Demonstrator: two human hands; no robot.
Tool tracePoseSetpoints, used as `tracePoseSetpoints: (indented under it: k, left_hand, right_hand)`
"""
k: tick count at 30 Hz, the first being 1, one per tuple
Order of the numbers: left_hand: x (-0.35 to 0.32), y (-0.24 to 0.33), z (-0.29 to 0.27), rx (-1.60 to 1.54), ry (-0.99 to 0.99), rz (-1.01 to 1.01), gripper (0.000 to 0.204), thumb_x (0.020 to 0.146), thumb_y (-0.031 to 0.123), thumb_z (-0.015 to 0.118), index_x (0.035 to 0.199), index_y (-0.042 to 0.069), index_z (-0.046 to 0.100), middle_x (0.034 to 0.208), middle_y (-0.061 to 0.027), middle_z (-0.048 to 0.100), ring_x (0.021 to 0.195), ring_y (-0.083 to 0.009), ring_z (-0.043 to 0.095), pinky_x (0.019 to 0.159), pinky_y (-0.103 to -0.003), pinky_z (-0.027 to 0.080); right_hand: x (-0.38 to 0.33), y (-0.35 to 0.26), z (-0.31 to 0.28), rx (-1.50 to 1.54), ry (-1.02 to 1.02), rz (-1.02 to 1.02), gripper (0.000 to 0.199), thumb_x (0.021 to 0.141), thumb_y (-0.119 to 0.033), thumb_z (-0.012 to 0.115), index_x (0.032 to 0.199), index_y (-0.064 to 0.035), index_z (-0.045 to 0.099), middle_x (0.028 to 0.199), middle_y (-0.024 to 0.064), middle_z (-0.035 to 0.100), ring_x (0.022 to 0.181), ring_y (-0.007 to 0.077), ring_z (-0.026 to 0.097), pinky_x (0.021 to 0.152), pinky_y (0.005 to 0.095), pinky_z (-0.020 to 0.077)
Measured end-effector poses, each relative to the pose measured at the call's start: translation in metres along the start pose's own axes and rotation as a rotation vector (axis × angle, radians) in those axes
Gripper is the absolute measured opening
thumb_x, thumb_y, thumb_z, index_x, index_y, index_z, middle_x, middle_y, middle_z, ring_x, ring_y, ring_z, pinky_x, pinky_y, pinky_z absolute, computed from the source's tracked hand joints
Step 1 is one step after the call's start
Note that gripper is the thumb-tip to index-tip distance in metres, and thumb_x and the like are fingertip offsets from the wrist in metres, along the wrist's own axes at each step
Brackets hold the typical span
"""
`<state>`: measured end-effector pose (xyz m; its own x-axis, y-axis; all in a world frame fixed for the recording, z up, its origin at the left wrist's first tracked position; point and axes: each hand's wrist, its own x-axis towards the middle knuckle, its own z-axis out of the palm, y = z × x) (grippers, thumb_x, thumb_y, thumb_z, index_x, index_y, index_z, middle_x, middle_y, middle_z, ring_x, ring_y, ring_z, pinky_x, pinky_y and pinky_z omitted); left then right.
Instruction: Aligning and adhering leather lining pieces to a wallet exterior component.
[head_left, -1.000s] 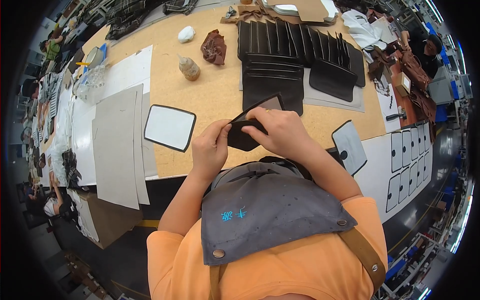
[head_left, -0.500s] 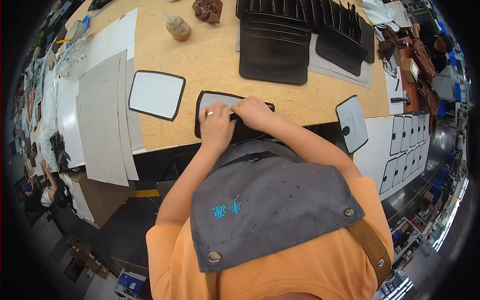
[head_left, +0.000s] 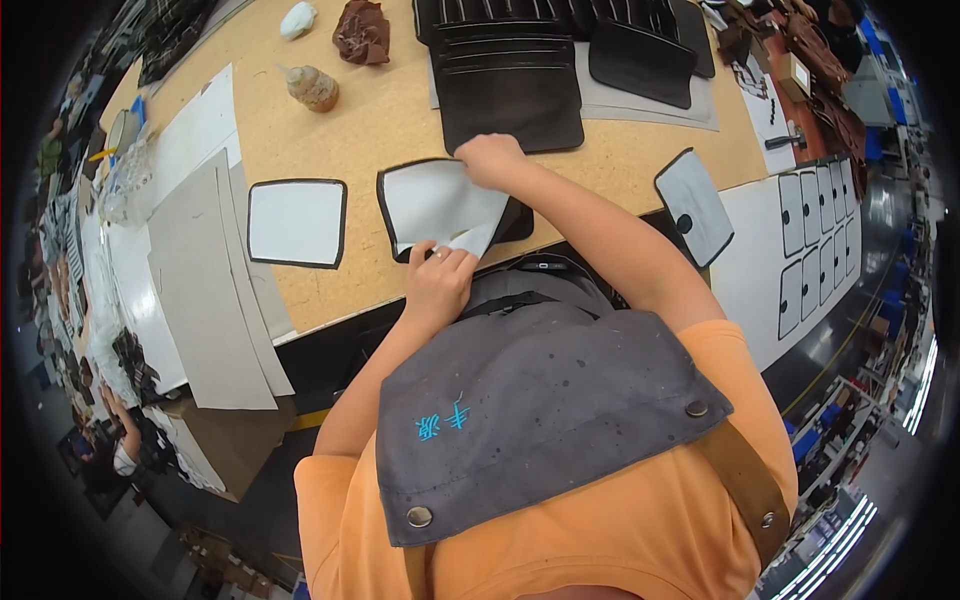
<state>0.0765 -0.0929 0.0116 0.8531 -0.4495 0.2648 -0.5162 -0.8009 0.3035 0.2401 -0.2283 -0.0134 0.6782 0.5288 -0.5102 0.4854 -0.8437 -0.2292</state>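
Note:
A white sheet with black edging lies in front of me near the table's front edge. Its lower right part is lifted and curls over. Beneath it, at the right, a black piece shows. With bent fingers, my left hand pinches the sheet's near edge; a ring is on one finger. My right hand is closed on the sheet's far right corner, its fingertips partly hidden. To the left lies a separate white panel with a black border.
Black leather pieces with slot pockets lie beyond my right hand. A small bottle and a crumpled brown bundle stand farther back. Grey sheets overhang at left. At right, a black-edged panel overlaps the edge near several laid-out panels.
My hands have moved apart, the right one away from me and the left one nearer. Between them the white sheet is now spread out, with its lower right part raised. The view has shifted.

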Motion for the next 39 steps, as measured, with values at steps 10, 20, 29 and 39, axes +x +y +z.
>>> tracePoseSetpoints:
  k: [10, 20, 29, 39]
  left_hand:
    - [0.007, -0.036, -0.016, -0.036, -0.276, -0.428, 0.015, 0.078, 0.018, 0.065, 0.078, 0.007, 0.055, 0.072, -0.0102, 0.063, 0.067, -0.0299, 0.06, 0.068, -0.038, 0.042]
    - [0.04, -0.014, 0.013, -0.357, -0.428, -0.127, 0.02, 0.072, 0.006, 0.058, 0.092, 0.006, 0.06, 0.084, -0.0111, 0.066, 0.077, -0.0323, 0.062, 0.072, -0.042, 0.049]
    - [0.05, -0.002, 0.009, -0.234, -0.697, -0.355, 0.031, 0.068, -0.001, 0.053, 0.098, 0.005, 0.06, 0.1, -0.0134, 0.061, 0.087, -0.0337, 0.061, 0.072, -0.041, 0.049]
    - [0.021, -0.02, 0.026, -0.703, -0.321, -0.142, 0.021, 0.071, -0.003, 0.057, 0.092, 0.001, 0.057, 0.099, -0.0135, 0.059, 0.093, -0.0342, 0.057, 0.079, -0.037, 0.047]
  right_hand:
    - [-0.03, 0.037, 0.011, 0.864, -0.349, 0.114, 0.025, 0.077, -0.021, 0.067, 0.083, 0.0019, 0.058, 0.075, 0.014, 0.065, 0.066, 0.0231, 0.067, 0.056, 0.034, 0.0515]
    - [-0.03, 0.02, 0.017, 0.41, 0.13, 0.034, 0.029, 0.071, -0.02, 0.063, 0.097, -0.0099, 0.067, 0.091, 0.0125, 0.066, 0.088, 0.0298, 0.063, 0.075, 0.0397, 0.0496]
    - [-0.027, 0.015, 0.038, 0.555, 0.193, -0.016, 0.037, 0.078, -0.027, 0.062, 0.111, -0.009, 0.063, 0.098, 0.0156, 0.065, 0.092, 0.0315, 0.061, 0.079, 0.0395, 0.0481]
    - [-0.022, 0.011, 0.049, 0.626, 0.343, 0.006, 0.034, 0.078, -0.025, 0.062, 0.107, -0.0077, 0.064, 0.096, 0.0148, 0.065, 0.09, 0.0313, 0.061, 0.077, 0.0395, 0.0484]
